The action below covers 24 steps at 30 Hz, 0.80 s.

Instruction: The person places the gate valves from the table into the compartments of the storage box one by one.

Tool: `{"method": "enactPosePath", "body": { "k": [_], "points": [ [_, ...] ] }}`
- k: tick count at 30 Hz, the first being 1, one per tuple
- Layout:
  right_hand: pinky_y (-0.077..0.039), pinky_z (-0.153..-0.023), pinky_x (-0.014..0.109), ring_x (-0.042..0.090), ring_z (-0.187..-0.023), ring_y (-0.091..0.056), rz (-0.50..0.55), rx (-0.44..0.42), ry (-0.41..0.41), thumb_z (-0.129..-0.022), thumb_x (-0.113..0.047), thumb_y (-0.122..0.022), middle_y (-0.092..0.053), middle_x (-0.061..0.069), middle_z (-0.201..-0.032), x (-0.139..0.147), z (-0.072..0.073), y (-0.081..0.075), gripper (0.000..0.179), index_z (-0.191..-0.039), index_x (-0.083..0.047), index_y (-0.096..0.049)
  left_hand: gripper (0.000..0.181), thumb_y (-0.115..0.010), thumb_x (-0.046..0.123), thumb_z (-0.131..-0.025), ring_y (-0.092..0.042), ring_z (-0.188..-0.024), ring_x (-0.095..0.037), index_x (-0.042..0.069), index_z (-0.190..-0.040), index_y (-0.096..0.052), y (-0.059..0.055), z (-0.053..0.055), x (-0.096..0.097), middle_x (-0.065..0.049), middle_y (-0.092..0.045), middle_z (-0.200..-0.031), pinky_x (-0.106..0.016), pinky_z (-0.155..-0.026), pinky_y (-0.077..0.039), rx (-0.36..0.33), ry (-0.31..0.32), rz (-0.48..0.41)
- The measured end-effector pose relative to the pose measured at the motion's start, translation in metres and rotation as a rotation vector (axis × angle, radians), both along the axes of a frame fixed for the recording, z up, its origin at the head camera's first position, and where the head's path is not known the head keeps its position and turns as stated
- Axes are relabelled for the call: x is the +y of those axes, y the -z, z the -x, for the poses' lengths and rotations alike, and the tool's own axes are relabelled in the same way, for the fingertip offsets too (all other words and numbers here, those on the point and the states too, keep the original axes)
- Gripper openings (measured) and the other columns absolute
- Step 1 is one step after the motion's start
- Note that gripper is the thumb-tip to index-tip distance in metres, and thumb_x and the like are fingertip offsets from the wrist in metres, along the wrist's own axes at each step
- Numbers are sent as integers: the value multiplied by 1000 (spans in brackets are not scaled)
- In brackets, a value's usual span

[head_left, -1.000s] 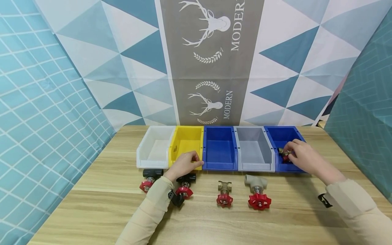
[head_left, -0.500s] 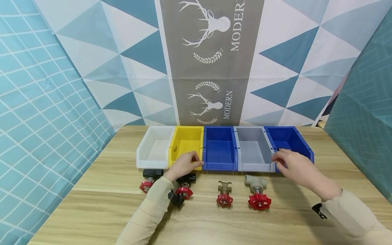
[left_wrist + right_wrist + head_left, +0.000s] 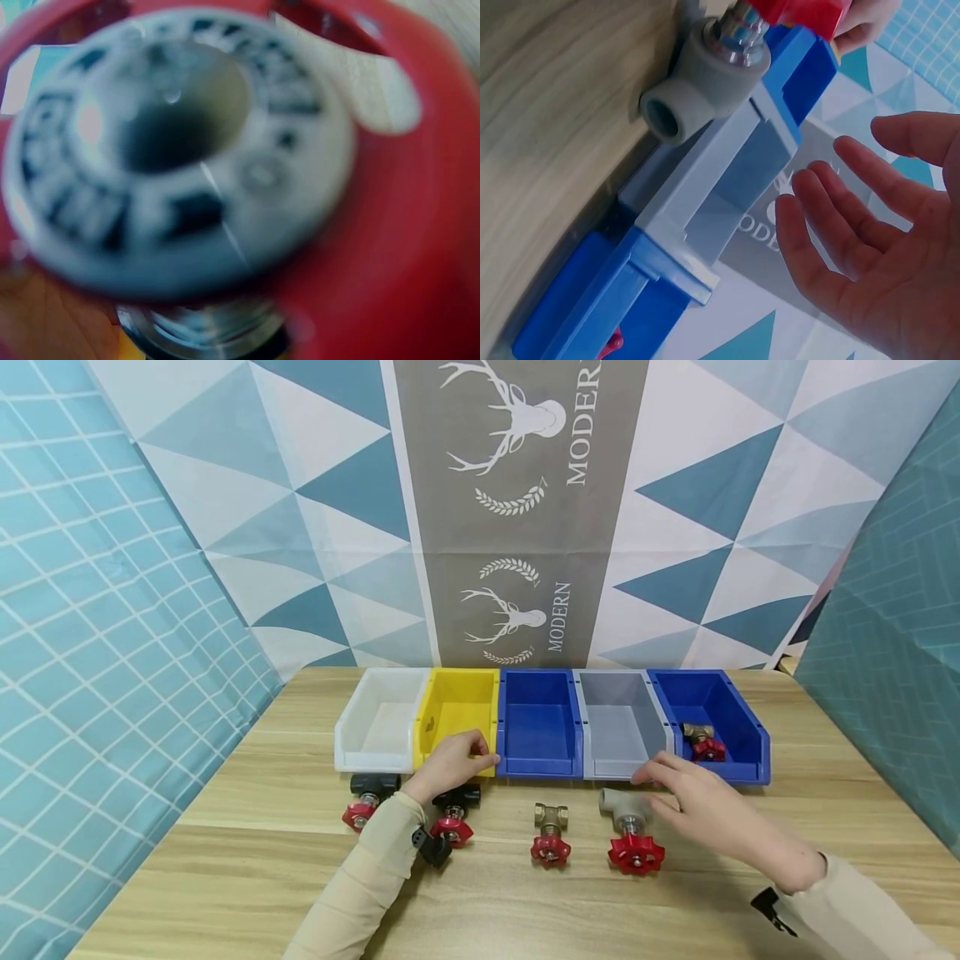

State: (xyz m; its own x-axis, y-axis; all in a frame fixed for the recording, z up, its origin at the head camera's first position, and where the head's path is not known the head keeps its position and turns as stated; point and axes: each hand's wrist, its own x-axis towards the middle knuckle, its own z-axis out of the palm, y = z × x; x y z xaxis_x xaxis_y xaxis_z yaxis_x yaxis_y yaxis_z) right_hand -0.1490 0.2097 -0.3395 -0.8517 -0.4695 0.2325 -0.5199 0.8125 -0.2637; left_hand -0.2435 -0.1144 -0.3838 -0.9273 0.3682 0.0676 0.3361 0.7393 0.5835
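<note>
My right hand (image 3: pixel 701 810) hovers beside the grey tee valve (image 3: pixel 627 814) with a red handwheel, and its spread, gently bent fingers (image 3: pixel 821 217) hold nothing in the right wrist view. My left hand (image 3: pixel 448 764) rests at the front edge of the yellow bin (image 3: pixel 457 685), fingers loosely curled. Under the left wrist sits a black valve (image 3: pixel 452 827); its red handwheel (image 3: pixel 405 247) fills the left wrist view, blurred. Another black valve (image 3: pixel 371 793) lies further left, partly behind the sleeve. A brass valve (image 3: pixel 551 835) lies mid-table. Inside the right blue bin (image 3: pixel 738 693) is another brass valve (image 3: pixel 703 743).
A row of joined bins spans the back of the wooden table (image 3: pixel 525 918): a white bin (image 3: pixel 382 710), the yellow one, a middle blue bin (image 3: pixel 536 718), a grey bin (image 3: pixel 622 718) and the right blue bin. Patterned cloth hangs behind.
My right hand has let go of the brass valve in the right blue bin, then moved left and toward me to the grey valve. The left hand has stayed put.
</note>
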Motion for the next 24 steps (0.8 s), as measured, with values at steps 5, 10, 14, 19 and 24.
{"method": "enactPosePath", "body": {
  "k": [5, 10, 14, 19, 24],
  "points": [
    [-49, -68, 28, 9, -81, -57, -6, -37, -32, -85, -19, -62, -59, -7, -93, -5, -6, 2, 15, -99, -15, -61, 22, -63, 33, -84, -47, -61, -14, 13, -79, -54, 1, 1, 0, 2, -52, -67, -25, -57, -37, -3, 0, -1],
    [-48, -66, 24, 6, -78, -55, 2, -111, -55, -85, -25, -62, -58, -7, -91, -9, -11, 4, 17, -100, -17, -60, 22, -63, 33, -85, -47, -61, -14, 13, -79, -54, 1, 1, 0, 2, -51, -67, -25, -57, -37, -2, 4, -3],
    [-48, -65, 23, 4, -75, -54, 6, -157, -84, -84, -29, -63, -56, -8, -90, -13, -15, 7, 19, -99, -17, -61, 23, -63, 33, -85, -46, -61, -14, 13, -79, -54, 0, 0, 0, 2, -51, -67, -25, -57, -37, -1, 8, -4],
    [-47, -62, 21, 0, -68, -49, -18, -119, -134, -81, -28, -66, -53, -10, -87, -16, -18, 14, 16, -93, -18, -62, 23, -63, 33, -85, -47, -61, -14, 13, -78, -54, 1, 1, -1, 2, -51, -66, -25, -56, -37, 3, 7, 3],
    [-41, -57, 19, -1, -65, -43, -32, -103, -155, -77, -25, -70, -48, -12, -82, -17, -18, 21, 16, -87, -19, -60, 23, -63, 34, -85, -47, -61, -13, 14, -78, -55, 4, 2, 0, 3, -52, -66, -25, -56, -38, 7, 3, 14]
  ]
}}
